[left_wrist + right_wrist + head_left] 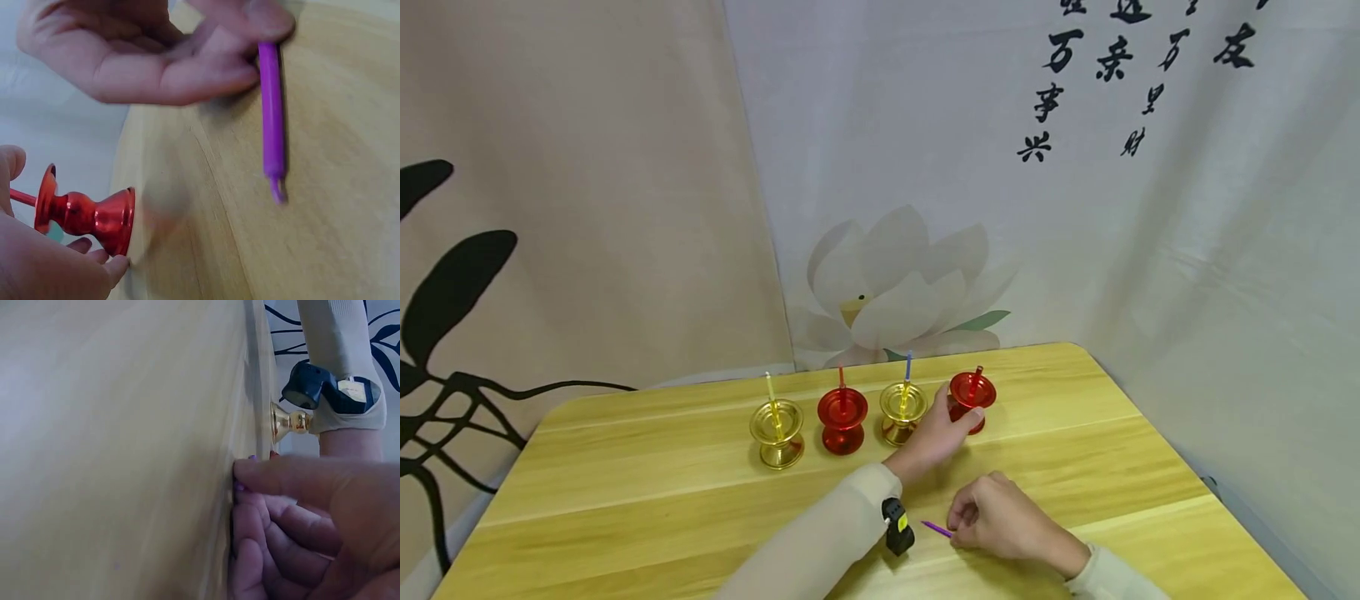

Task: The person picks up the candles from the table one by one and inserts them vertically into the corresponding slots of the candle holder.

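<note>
My left hand (pixel 936 437) reaches to the rightmost red candle holder (pixel 973 388), its thumb and fingers curled round the cup-shaped metal stand. A short dark red candle (pixel 977 377) sticks up from that holder's dish. Nearer the front, my right hand (pixel 1003 517) pinches one end of a slim purple candle (pixel 936 527) between thumb and fingers, low at the tabletop. The left wrist view shows the candle's free end with a small bent wick, while the pinched end hides under the fingertips. Only bits of purple show in the right wrist view.
Left of the held holder stand a gold holder (pixel 895 432) with a blue candle, a red holder (pixel 843 437) with a red candle, and a gold holder (pixel 782 454) with a pale candle. A printed curtain (pixel 925 167) hangs behind the wooden table (pixel 625 500).
</note>
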Demonstrator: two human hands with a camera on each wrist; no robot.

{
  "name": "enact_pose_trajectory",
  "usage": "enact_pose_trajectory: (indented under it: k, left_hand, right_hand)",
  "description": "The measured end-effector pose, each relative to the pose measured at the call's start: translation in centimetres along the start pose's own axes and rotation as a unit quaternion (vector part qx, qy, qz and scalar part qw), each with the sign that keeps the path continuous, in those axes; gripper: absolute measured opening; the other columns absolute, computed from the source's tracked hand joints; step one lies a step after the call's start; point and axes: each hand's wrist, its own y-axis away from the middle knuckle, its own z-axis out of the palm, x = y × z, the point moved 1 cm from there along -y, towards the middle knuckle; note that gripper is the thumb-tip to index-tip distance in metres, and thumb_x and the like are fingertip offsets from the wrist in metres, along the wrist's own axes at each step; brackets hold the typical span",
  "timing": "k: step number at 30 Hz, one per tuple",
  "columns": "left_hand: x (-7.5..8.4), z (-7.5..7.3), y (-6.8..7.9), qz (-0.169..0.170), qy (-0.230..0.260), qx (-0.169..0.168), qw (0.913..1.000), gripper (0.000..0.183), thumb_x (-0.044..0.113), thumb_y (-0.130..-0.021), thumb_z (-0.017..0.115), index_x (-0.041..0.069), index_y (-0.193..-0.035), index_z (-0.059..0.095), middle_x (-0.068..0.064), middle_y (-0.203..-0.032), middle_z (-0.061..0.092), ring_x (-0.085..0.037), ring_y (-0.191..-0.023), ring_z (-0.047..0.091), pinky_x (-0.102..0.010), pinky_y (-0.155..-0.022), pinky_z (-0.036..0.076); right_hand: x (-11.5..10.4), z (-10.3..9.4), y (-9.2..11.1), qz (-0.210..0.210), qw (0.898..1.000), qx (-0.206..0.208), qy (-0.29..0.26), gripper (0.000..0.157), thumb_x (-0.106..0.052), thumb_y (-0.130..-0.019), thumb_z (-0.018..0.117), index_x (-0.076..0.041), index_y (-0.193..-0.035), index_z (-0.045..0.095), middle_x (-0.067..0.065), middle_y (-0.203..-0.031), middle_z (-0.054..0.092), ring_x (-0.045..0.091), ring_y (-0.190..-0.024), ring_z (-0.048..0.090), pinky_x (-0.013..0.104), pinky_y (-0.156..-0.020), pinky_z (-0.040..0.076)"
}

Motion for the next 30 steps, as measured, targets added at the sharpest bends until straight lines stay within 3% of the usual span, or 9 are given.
enact_pose_trajectory:
  k: [7,16,23,30]
  left_hand:
    - [-0.6,0.5,-1.0,-0.007,-0.016,0.022,0.9996,0.081,0.043,-0.096,0.06,0.017,-0.158,0.014,-0.014,-0.151,0.04,-0.03,-0.136,0.04,-0.05,-0.11,0.033]
    - [-1.2,0.6,-1.5,0.024,-0.022,0.033,0.9989,0.078,0.039,-0.097,0.06,0.021,-0.158,0.015,-0.017,-0.146,0.046,-0.03,-0.133,0.045,-0.048,-0.108,0.036]
    - [-1.3,0.5,-1.8,0.032,-0.016,0.029,0.999,0.078,0.042,-0.096,0.062,0.023,-0.157,0.018,-0.014,-0.147,0.045,-0.029,-0.132,0.045,-0.047,-0.107,0.038]
    - [-1.4,0.6,-1.7,0.038,-0.023,0.029,0.9986,0.075,0.041,-0.097,0.06,0.022,-0.156,0.018,-0.016,-0.143,0.048,-0.029,-0.129,0.048,-0.045,-0.106,0.04]
  right_hand:
    - [1.8,-1.3,0.7,-0.007,1.0,0.013,0.016,0.022,0.0,-0.066,0.072,-0.022,-0.069,0.071,-0.022,-0.06,0.058,-0.007,-0.053,0.052,0.018,-0.047,0.047]
    - [5.0,-4.7,0.7,0.04,0.997,0.06,0.032,0.015,-0.002,-0.069,0.072,-0.016,-0.073,0.071,-0.015,-0.064,0.062,0.0,-0.058,0.058,0.022,-0.054,0.051]
    - [5.7,-7.4,-0.5,0.066,0.991,0.113,0.007,0.014,-0.004,-0.073,0.074,-0.016,-0.073,0.069,-0.011,-0.067,0.064,0.007,-0.061,0.06,0.025,-0.057,0.052]
    - [5.4,-9.3,-2.6,0.102,0.978,0.177,-0.028,0.01,-0.007,-0.076,0.075,-0.016,-0.076,0.07,-0.006,-0.074,0.068,0.013,-0.07,0.065,0.026,-0.063,0.054]
